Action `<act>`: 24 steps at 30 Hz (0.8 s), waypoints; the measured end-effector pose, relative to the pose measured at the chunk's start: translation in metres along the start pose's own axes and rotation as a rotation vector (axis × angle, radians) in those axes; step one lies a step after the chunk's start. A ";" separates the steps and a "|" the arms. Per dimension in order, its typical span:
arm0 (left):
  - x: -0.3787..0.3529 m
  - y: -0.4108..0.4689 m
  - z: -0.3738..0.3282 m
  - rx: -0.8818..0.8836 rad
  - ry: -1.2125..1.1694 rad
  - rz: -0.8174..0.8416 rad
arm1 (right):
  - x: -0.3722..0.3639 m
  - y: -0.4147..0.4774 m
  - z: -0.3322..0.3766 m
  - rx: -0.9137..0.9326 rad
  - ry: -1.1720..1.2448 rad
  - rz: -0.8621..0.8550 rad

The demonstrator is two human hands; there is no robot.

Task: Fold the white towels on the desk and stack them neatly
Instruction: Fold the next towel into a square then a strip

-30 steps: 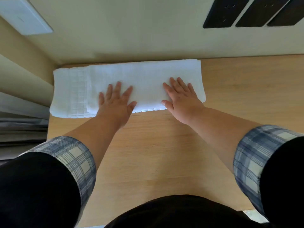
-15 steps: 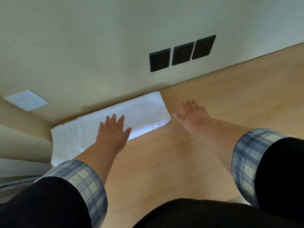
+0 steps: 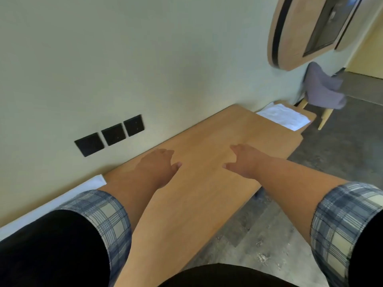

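**Head view: both hands empty over bare wood, towels at either end**

Head camera looks along the wooden surface (image 3: 207, 193) beside the wall. At far left, the folded white towel (image 3: 62, 198) lies against the wall, partly hidden behind my left sleeve (image 3: 103, 220). My left hand (image 3: 159, 164) hovers palm down over the bare wood, fingers loosely spread, gripping nothing. Three black wall sockets (image 3: 109, 134) sit on the wall above it. My right hand (image 3: 244, 160) is likewise flat and spread, empty, well apart from either towel. At the far right end, a second white towel (image 3: 284, 119) lies unfolded near the wall. Beyond it a grey cloth (image 3: 321, 88) hangs over a chair.
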State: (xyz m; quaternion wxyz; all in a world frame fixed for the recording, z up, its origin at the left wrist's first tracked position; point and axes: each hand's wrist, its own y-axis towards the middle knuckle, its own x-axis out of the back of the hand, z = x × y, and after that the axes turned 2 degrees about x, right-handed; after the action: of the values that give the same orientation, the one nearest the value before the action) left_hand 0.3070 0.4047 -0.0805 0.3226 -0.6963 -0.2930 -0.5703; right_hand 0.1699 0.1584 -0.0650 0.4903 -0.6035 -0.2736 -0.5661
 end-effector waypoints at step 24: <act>-0.075 0.127 -0.487 -0.399 0.014 0.031 | 0.024 -0.090 -0.482 -0.408 0.066 -0.167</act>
State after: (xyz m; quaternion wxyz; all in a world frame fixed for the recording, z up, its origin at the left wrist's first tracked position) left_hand 0.0975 -0.0592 -0.1001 0.1891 -0.7468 -0.1610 -0.6169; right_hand -0.1053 -0.2481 -0.0757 0.3181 -0.6466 -0.1864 -0.6678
